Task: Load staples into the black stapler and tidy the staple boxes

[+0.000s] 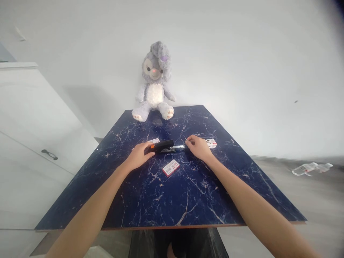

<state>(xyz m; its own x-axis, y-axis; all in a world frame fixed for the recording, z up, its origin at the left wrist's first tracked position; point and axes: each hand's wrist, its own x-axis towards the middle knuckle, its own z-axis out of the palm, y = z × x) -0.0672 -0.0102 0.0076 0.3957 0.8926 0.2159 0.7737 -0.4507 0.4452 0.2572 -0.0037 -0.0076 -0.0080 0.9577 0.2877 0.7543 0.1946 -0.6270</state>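
Note:
My left hand (140,155) is closed round the rear end of a black stapler (164,144) with an orange spot near its back. A silver metal tray (178,147) sticks out of the stapler's front, toward the right. Just past the tray's tip, my right hand (198,146) is pinched, thumb against fingers; what it holds, if anything, is too small to make out. In front of the stapler lies a small red-and-white box (171,167) with printed text. Another white box (211,143) is partly hidden behind my right hand, and a white printed box (154,141) shows behind the stapler.
A grey plush rabbit (154,91) sits at the far edge of the dark blue marbled table (185,200), against the wall. White cabinets (29,150) stand to the left. Clear plastic packaging (311,168) lies on the floor at right.

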